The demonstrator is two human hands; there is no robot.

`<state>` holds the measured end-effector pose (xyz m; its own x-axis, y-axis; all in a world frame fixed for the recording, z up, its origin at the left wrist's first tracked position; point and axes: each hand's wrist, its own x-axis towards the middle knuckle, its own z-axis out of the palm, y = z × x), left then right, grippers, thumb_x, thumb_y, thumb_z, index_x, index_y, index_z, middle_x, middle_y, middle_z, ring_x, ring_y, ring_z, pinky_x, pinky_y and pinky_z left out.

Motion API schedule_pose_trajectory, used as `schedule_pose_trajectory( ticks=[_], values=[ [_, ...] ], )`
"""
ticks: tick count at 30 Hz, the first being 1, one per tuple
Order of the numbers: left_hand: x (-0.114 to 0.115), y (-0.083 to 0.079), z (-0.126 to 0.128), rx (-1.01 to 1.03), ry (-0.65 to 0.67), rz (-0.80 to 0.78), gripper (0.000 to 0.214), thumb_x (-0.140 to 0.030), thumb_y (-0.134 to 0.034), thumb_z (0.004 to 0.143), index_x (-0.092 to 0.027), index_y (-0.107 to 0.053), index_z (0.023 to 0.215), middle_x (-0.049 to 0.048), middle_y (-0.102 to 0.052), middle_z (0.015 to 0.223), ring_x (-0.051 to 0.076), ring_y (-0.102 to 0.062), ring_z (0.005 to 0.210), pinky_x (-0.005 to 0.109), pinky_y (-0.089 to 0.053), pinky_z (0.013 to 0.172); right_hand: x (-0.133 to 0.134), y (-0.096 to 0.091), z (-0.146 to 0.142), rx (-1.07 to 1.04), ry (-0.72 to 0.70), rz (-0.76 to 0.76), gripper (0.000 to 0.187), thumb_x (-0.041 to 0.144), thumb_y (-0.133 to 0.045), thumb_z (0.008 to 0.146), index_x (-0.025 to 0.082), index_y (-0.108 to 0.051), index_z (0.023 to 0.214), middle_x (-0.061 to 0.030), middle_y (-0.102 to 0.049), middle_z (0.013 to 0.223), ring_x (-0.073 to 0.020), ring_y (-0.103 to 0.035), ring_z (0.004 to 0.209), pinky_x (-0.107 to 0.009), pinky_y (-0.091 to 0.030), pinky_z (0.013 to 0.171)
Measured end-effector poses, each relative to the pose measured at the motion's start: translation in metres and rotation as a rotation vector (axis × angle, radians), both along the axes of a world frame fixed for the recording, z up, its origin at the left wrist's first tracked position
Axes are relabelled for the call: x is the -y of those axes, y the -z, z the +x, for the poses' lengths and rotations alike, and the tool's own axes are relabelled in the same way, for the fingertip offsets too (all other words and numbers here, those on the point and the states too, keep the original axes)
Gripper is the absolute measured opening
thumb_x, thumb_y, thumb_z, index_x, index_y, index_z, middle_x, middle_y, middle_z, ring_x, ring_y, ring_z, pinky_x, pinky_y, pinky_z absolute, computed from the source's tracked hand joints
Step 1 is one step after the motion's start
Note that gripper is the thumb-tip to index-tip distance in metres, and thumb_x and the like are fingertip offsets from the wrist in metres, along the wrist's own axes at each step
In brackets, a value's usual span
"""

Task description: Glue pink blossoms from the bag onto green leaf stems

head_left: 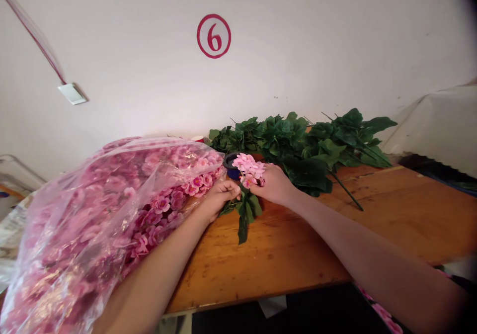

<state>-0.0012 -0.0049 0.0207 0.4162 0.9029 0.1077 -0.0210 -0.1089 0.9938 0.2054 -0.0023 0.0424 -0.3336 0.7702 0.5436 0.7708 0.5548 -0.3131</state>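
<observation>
Head view. Left hand [219,196] at mouth of bag [93,224], fingertips pinched together on stem of sprig [249,169]. Right hand [275,184] just beside, fingers curled shut around same sprig under its pink blooms. Sprig held low over table [298,244], toward far edge, with leaves [246,212] drooping onto the wood. Bag full of pink flowers, lying at left. Foliage [309,147] heaped behind right hand, along wall. Dark cup [230,165] behind sprig.
</observation>
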Motion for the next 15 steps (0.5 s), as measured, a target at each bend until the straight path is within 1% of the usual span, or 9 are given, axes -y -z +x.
schedule_pose_trajectory(
  ticks=[3, 6, 10, 13, 15],
  values=[
    [-0.0001, 0.0011, -0.0001, -0.016, -0.002, 0.000, 0.033, -0.042, -0.075, 0.071, -0.012, -0.061, 0.072, 0.0026, -0.059, 0.068, 0.010, -0.050, 0.062, 0.021, -0.035, 0.060, 0.0020, 0.0015, -0.0010, 0.066, 0.054, 0.045, 0.023, 0.040, -0.057, 0.077, 0.019, -0.065, 0.070, -0.0083, -0.064, 0.080, -0.0232, -0.056, 0.080, -0.035, -0.035, 0.077],
    [0.0001, 0.0016, -0.0001, -0.004, -0.004, -0.005, 0.033, -0.042, -0.074, 0.072, -0.013, -0.061, 0.072, 0.0028, -0.060, 0.068, 0.011, -0.051, 0.063, 0.022, -0.036, 0.061, 0.0020, 0.0033, -0.0015, 0.128, 0.063, 0.087, 0.023, 0.039, -0.057, 0.077, 0.019, -0.064, 0.067, -0.0098, -0.064, 0.079, -0.0251, -0.056, 0.082, -0.036, -0.035, 0.077],
    [0.0005, 0.0001, 0.0004, 0.014, -0.011, -0.006, 0.032, -0.042, -0.075, 0.071, -0.013, -0.062, 0.071, 0.0022, -0.060, 0.067, 0.010, -0.051, 0.061, 0.022, -0.035, 0.060, 0.0013, 0.0014, -0.0004, 0.126, 0.063, 0.079, 0.025, 0.038, -0.056, 0.077, 0.018, -0.062, 0.063, -0.0093, -0.063, 0.074, -0.0242, -0.055, 0.077, -0.035, -0.036, 0.072],
    [0.0010, -0.0023, 0.0009, 0.034, -0.016, -0.027, 0.032, -0.041, -0.077, 0.068, -0.013, -0.061, 0.069, 0.0022, -0.061, 0.066, 0.010, -0.050, 0.059, 0.022, -0.034, 0.059, 0.0018, -0.0012, 0.0025, 0.038, 0.038, 0.014, 0.030, 0.040, -0.055, 0.079, 0.018, -0.056, 0.057, -0.0071, -0.058, 0.067, -0.0212, -0.053, 0.070, -0.034, -0.036, 0.066],
    [0.0014, -0.0040, 0.0009, 0.045, -0.015, -0.033, 0.032, -0.040, -0.077, 0.068, -0.013, -0.061, 0.069, 0.0021, -0.061, 0.066, 0.010, -0.050, 0.059, 0.022, -0.034, 0.059, 0.0023, -0.0017, 0.0054, -0.097, -0.005, -0.113, 0.031, 0.042, -0.055, 0.080, 0.019, -0.056, 0.060, -0.0043, -0.053, 0.061, -0.0183, -0.050, 0.062, -0.031, -0.037, 0.059]
  ],
)
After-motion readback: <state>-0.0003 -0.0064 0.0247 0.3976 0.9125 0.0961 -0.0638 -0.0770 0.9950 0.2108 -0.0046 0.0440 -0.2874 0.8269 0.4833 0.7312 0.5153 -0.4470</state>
